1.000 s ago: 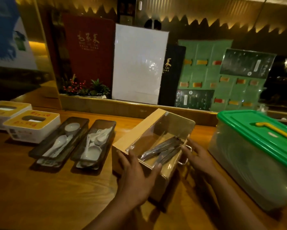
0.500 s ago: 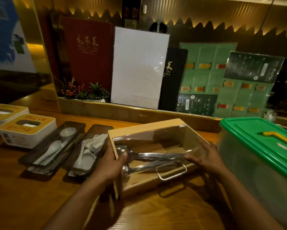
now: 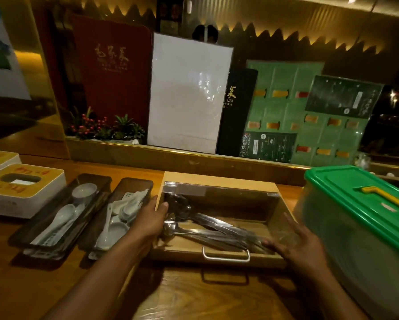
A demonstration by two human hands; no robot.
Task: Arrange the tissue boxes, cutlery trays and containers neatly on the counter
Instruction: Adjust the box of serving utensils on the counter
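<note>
A wooden cutlery box (image 3: 219, 180) with a clear lid and a metal handle sits square to the counter's front edge, with metal spoons inside. My left hand (image 3: 151, 218) grips its left wall, thumb over the rim. My right hand (image 3: 296, 247) rests flat against its front right corner, fingers spread. Left of the box lie two dark cutlery trays (image 3: 94, 181) (image 3: 138, 182) with white ceramic spoons. Two white tissue boxes (image 3: 26, 197) (image 3: 0, 158) with yellow tops stand at the far left. A clear container with a green lid (image 3: 346, 188) stands on the right.
The wooden counter (image 3: 205, 296) stretches toward me. A low ledge behind holds menus: a red one (image 3: 112, 72), a white sheet (image 3: 189, 93), a black one and green ones. A small plant (image 3: 106, 128) sits on the ledge at the left.
The wooden box was turned from a diagonal to square with the counter edge, next to the right tray. My left hand moved to its left wall, my right hand to its front right corner.
</note>
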